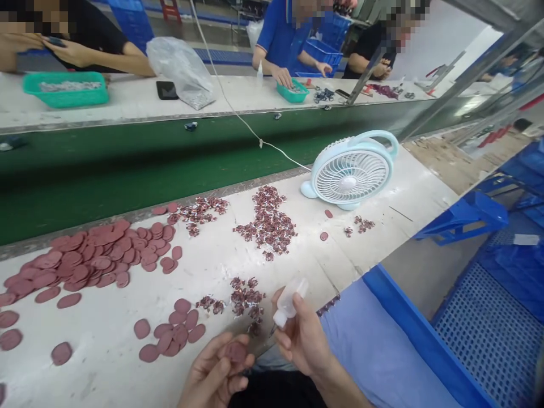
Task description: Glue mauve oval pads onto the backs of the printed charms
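Left hand (219, 368)'s got one maroon disc (236, 352) pinched at its fingertips. Right hand (302, 331) grips one squeeze bottle (291, 298) (cap tilted down), both by the worktop (106, 362)'s near edge.

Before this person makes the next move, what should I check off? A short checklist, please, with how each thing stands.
1. Left hand has a disc: ok, held in the fingers.
2. Right hand has the bottle: ok, cap end tipped downward.
3. Bottle and held disc apart: ok, a gap shows between them.
4. Small parts close by: ok, a cluster lies just beyond the hands.
5. Enough liquid in the bottle: cannot tell.
6. Fan running: cannot tell.
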A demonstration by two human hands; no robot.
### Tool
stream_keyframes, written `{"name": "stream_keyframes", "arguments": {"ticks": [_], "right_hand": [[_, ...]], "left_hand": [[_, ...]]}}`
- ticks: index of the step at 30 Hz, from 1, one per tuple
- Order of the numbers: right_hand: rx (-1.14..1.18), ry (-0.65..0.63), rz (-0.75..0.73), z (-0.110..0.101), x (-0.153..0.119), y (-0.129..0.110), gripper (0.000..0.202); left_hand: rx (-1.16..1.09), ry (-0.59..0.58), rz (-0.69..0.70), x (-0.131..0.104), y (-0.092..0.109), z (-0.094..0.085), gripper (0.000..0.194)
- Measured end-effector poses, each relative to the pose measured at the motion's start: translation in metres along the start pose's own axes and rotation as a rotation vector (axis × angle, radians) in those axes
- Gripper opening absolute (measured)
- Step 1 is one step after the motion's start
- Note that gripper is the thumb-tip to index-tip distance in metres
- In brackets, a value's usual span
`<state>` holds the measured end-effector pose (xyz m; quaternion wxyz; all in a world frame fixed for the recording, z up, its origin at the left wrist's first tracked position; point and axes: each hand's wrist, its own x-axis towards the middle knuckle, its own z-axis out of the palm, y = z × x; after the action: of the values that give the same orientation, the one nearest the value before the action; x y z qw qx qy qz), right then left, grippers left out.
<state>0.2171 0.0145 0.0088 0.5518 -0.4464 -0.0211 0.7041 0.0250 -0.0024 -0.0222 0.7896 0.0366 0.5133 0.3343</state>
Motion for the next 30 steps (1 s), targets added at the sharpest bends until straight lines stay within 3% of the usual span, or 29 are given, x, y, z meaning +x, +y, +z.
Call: {"name": "stream_keyframes", "arguments": {"ticks": [5, 10, 14, 20, 23, 26, 30], "right_hand": [[-0.230, -0.010, -0.173, -0.003, -0.002, 0.014, 0.042], [-0.445, -0.079, -0.461, -0.003, -0.006, 0.031, 0.021], [-0.634, -0.139, -0.606, -0.003, -0.008, 0.038, 0.027], [-0.640, -0.152, -0.615, -0.009, -0.009, 0.043, 0.032], [-0.730, -0.088, -0.571, 0.001, -0.020, 0.034, 0.021], [-0.812, -0.027, -0.636, 0.015, -0.028, 0.026, 0.017], [-0.903, -0.087, -0.709, 0.019, -0.028, 0.023, 0.023]], "left_hand": [[-0.089, -0.036, 0.030, -0.009, 0.002, 0.023, 0.034], [-0.130, -0.035, 0.041, -0.012, 0.004, 0.023, 0.033], [-0.120, -0.085, 0.070, -0.011, 0.003, 0.022, 0.034], [-0.105, -0.121, 0.081, -0.014, 0.006, 0.026, 0.036], [-0.091, -0.137, 0.086, -0.016, 0.008, 0.028, 0.036], [-0.090, -0.142, 0.087, -0.017, 0.009, 0.029, 0.035], [-0.097, -0.117, 0.079, -0.019, 0.010, 0.032, 0.034]]}}
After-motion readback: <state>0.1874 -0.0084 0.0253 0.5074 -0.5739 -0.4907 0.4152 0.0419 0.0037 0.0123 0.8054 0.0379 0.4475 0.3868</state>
